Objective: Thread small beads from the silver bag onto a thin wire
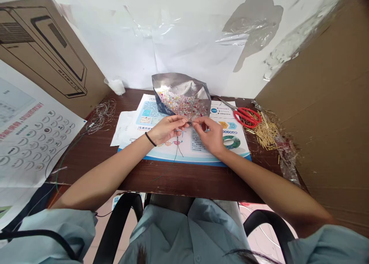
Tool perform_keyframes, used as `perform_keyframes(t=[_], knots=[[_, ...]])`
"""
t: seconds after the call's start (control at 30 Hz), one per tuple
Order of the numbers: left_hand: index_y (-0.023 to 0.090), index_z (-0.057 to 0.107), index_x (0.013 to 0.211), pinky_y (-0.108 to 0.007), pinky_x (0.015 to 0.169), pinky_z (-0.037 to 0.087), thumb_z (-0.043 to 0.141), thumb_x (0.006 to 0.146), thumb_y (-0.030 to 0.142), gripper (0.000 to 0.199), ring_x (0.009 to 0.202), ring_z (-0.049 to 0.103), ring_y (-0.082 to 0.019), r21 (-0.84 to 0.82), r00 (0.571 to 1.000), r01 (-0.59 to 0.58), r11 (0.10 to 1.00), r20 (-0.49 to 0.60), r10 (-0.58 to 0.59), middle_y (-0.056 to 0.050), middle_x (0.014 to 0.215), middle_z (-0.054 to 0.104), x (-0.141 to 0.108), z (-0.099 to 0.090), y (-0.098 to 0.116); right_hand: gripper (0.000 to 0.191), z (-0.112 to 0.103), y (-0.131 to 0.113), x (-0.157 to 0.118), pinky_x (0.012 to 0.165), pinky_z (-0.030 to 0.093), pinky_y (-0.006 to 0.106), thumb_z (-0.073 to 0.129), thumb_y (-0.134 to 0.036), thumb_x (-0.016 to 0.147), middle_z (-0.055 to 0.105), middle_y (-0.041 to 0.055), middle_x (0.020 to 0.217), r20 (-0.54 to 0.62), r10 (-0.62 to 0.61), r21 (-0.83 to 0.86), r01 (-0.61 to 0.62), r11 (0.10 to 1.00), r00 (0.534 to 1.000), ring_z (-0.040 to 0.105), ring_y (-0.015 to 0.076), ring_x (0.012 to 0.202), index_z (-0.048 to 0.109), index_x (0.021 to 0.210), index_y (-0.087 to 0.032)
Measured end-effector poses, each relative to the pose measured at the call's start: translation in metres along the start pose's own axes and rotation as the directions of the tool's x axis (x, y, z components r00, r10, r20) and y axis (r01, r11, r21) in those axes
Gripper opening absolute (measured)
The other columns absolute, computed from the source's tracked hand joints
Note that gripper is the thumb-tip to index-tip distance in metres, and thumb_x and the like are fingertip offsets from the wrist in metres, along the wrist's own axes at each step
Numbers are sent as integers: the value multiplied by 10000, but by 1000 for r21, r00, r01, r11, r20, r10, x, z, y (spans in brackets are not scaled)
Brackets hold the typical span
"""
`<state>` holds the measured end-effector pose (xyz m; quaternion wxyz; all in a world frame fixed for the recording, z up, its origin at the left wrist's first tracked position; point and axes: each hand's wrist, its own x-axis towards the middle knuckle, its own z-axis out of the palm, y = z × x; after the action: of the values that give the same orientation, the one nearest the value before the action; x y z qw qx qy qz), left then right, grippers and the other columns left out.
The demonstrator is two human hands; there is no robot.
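An open bag of small colourful beads [184, 103] stands near the back of the desk on printed sheets. My left hand [169, 129], with a black band at the wrist, is at the bag's front edge, its thumb and forefinger pinched together. Facing it, my right hand [210, 133] is also pinched, its fingertips close to the left ones. What the fingertips hold is too small to make out. A thin dark thread [176, 152] hangs below my left hand over the printed sheet [187, 159] and the desk's front part.
Red-handled scissors [247, 117] lie right of the bag, beside a pile of thin golden sticks [266, 135] and crumpled clear plastic [288, 160]. Tangled clear thread [102, 116] lies at the left. Cardboard walls [325, 114] flank the brown desk [184, 179].
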<state>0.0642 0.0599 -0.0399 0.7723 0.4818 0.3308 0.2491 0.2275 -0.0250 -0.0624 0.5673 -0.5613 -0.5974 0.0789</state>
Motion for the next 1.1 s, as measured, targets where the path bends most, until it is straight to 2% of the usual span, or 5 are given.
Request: perform_keyframes(t=[0.17,0.4,0.53,0.77,1.1], knots=[[115,680,818,-195,542,393,839,683,275,263,666,538,-67,-3,1000,16,1000,-19,-16,-26,770,639,-1,2,0,128,0,1,0,624,438,281,592,-271,863,685,14,753,-17,12,14,-12,1000,1000,502,118,597,665,792,-193],[111,696,799,-210,580,388,894,591,336,365,642,509,-58,-9,1000,13,1000,-14,-13,-6,726,610,-2,5,-1,146,-2,-5,0,656,436,296,552,-247,879,644,9,702,10,-127,-39,127,991,992,505,127,613,622,763,-192],[112,699,787,-211,585,378,890,598,336,350,654,503,-60,1,1000,10,1000,-21,-10,-11,734,611,-3,5,-2,141,-2,-6,-1,659,434,303,549,-227,884,639,9,694,-8,-190,-51,189,981,982,506,130,613,612,763,-193],[110,705,777,-214,595,379,873,632,317,304,617,474,-53,25,999,15,1000,-32,-15,-19,722,616,-3,6,-2,154,-1,-6,-2,663,443,315,531,-254,896,650,15,713,11,-170,-74,170,983,985,515,136,623,612,774,-207],[107,699,778,-215,598,377,884,609,351,349,609,475,-52,31,999,11,999,-41,-10,-16,717,613,-4,7,-2,117,-1,-5,-2,663,439,310,552,-216,893,659,13,723,-7,-248,-80,247,966,969,522,132,615,616,796,-201]])
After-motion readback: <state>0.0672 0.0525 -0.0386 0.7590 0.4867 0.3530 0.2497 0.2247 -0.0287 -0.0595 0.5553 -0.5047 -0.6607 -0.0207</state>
